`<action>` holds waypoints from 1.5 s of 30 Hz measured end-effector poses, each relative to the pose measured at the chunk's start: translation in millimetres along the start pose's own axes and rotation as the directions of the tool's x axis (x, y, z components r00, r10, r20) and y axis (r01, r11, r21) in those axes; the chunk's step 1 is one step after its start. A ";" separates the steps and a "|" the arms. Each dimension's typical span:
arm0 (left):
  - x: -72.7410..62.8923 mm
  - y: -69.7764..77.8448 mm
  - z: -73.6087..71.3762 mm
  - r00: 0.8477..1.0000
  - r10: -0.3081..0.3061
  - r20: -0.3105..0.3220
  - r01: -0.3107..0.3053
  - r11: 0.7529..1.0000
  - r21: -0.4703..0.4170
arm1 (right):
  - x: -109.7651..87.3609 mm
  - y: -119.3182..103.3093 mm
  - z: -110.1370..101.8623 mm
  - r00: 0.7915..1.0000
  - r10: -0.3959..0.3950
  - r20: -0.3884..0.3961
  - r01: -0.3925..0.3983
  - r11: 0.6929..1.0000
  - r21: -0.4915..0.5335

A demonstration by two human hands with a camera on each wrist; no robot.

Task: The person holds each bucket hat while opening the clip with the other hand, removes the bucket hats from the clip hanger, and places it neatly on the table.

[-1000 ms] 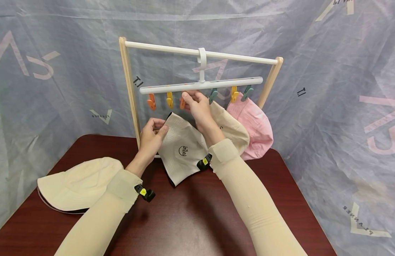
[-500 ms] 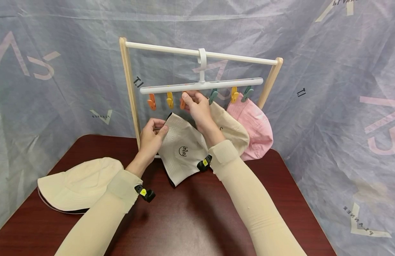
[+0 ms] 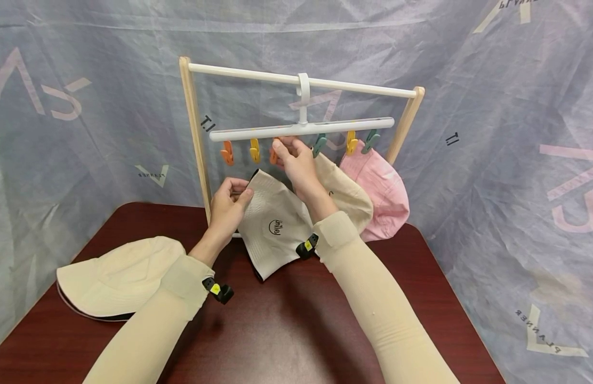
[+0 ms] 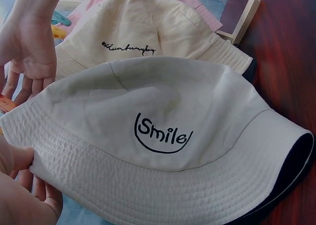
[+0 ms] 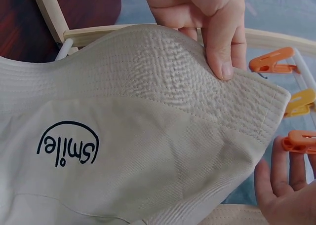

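Observation:
A pale grey bucket hat (image 3: 272, 224) with "smile" lettering hangs tilted from my left hand (image 3: 226, 210), whose thumb and fingers pinch its brim near the upper corner. My right hand (image 3: 300, 165) is raised above the hat and grips an orange clothespin (image 3: 273, 156) on the white hanger (image 3: 258, 132). In the right wrist view, that orange clothespin (image 5: 300, 142) meets the fingertips, apart from the brim corner; the thumb is hidden there. Behind the right hand hangs a beige bucket hat (image 3: 344, 189), under a teal clothespin (image 3: 319, 144). A pink hat (image 3: 380, 192) hangs at the right.
The hanger hooks over the top bar (image 3: 243, 71) of a wood-sided rack. Left of my right hand hang a yellow clothespin (image 3: 255, 150) and another orange clothespin (image 3: 227, 153). A cream bucket hat (image 3: 121, 274) lies on the dark red table (image 3: 258, 330), beside my left forearm.

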State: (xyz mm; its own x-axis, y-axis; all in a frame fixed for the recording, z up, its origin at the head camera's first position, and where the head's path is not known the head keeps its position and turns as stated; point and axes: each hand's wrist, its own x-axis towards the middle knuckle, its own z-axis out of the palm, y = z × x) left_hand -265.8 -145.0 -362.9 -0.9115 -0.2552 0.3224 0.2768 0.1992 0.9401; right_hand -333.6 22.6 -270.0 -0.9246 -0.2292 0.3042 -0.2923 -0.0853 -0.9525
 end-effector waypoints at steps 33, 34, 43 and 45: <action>1.1 -4.6 0.3 1.000 0.003 0.006 -0.003 1.000 -0.004 | -3.8 4.2 -1.0 0.997 -0.063 0.039 0.065 0.997 -0.052; 1.2 -4.6 0.3 1.000 0.004 0.006 -0.004 1.000 -0.004 | -3.8 4.4 -1.0 0.997 -0.065 0.041 0.067 0.996 -0.056; 0.5 -1.8 0.8 1.000 0.008 0.004 -0.008 1.000 -0.007 | -3.8 4.6 -1.7 0.996 -0.076 0.044 0.080 0.992 -0.094; 0.1 -1.6 0.8 1.000 0.005 0.004 -0.005 1.000 -0.007 | -4.0 4.8 -2.0 0.996 -0.074 0.047 0.079 0.992 -0.097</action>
State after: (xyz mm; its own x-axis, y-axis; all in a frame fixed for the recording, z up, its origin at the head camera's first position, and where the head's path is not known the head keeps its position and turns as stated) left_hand -266.6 -144.6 -364.5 -0.9113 -0.2502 0.3271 0.2840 0.1935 0.9391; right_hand -331.8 25.0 -275.7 -0.8877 -0.2681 0.3743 -0.3863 -0.0084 -0.9223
